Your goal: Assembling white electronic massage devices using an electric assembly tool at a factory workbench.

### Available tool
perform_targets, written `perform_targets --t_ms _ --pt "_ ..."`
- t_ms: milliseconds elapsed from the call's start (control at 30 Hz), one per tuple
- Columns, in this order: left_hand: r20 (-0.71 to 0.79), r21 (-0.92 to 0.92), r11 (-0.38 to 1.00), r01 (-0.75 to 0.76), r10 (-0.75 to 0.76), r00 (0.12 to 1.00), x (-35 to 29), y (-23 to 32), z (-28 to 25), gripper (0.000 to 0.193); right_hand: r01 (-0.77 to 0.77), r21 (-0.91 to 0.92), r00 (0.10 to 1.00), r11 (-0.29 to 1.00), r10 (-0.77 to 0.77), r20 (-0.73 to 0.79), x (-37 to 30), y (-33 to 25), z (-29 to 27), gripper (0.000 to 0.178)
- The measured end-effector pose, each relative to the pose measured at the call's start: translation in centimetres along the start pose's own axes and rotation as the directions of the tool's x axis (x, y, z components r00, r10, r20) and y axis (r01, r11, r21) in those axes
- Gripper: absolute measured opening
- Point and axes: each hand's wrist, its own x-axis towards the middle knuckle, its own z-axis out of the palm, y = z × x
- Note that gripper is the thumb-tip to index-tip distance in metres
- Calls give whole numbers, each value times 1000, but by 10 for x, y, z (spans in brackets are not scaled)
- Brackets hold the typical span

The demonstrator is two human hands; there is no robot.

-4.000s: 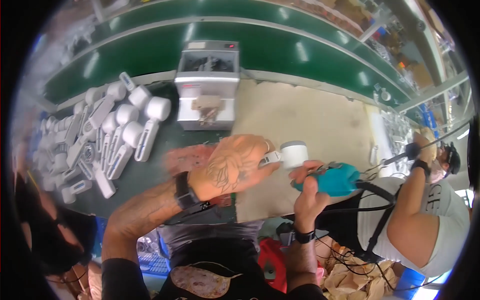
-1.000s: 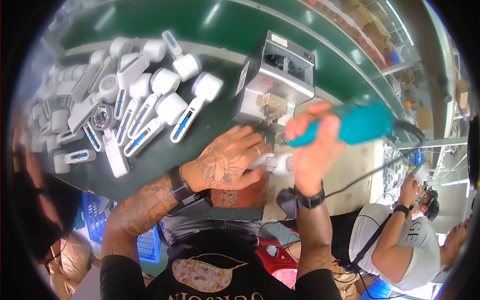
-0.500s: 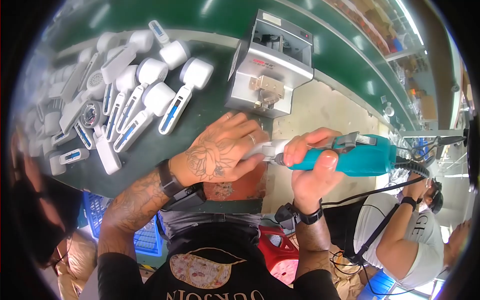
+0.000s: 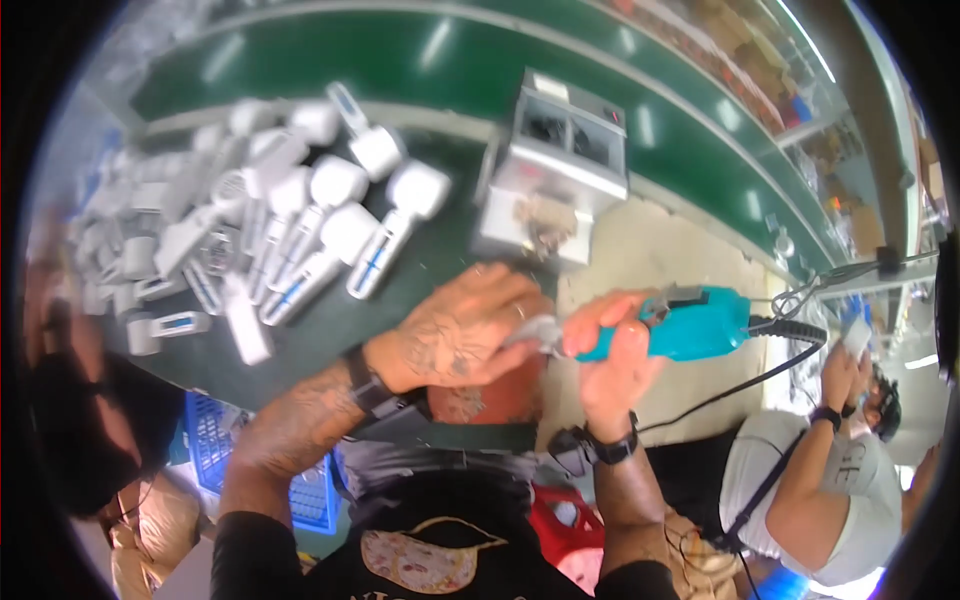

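Note:
My right hand (image 4: 612, 375) is wrapped round a teal electric screwdriver (image 4: 705, 325), its tip pointing left. Closed about a small white plastic part (image 4: 541, 332), my left hand (image 4: 462, 330) meets the screwdriver's tip. Fingers cover most of that part, and blur hides whether the bit touches it. Both hands are over the bench's near edge, above a worn reddish patch (image 4: 500, 392). To the left of them lie many white handheld fans (image 4: 415, 190) with round heads and narrow blue-striped handles.
A grey metal bench machine (image 4: 535, 215) stands beyond my hands. Black coiled cable (image 4: 790, 328) trails from the screwdriver. A blue plastic crate (image 4: 315, 495) and a red stool (image 4: 560, 530) are below the bench. Another person in a white shirt (image 4: 800, 480) works at the right.
The whole view has shifted, so bench things appear lower and farther right, with more blur. Both hands keep their holds at the white part. The other person's hands have come up with a pale object.

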Motion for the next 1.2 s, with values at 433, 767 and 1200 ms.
perform_targets --t_ms 433,767,1200 --pt "-465 -301 814 496 -579 669 -99 33 -104 37 199 -108 784 974 -224 -578 26 -44 -64 38" --pt "-951 -64 283 957 -308 27 -275 -141 -375 75 -161 -522 830 837 -171 -530 16 -13 -61 38" --pt "-653 696 561 449 234 720 -125 74 -190 46 34 -278 933 960 -130 -337 45 20 -67 30"
